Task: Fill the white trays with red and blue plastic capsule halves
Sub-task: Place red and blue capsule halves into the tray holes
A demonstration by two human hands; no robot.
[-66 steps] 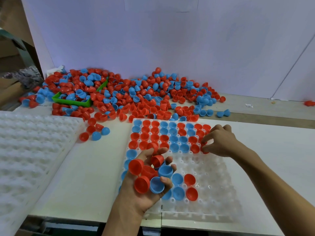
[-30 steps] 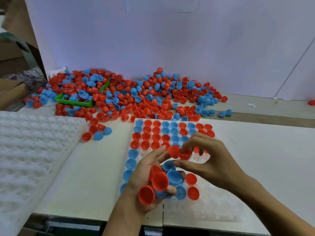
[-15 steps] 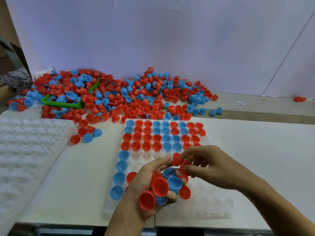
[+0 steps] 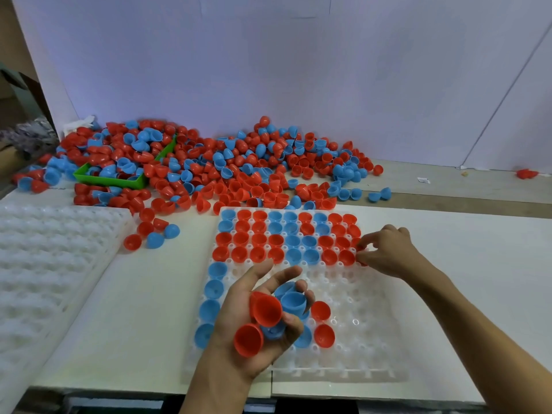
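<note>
- Head view, left edge: a spare white tray [image 4: 44, 264] lies unfilled.
- Lower centre: the left hand [image 4: 257, 321] cups a clutch of red and blue capsule halves [image 4: 268, 312]. They look light, stiff and slippery, so are probably best pinched at the rim.
- Centre: the working tray [image 4: 358, 348] has its upper rows filled.
- Right: the right hand [image 4: 385, 252] pinches a red half [image 4: 360, 249] at the tray's edge.
</note>
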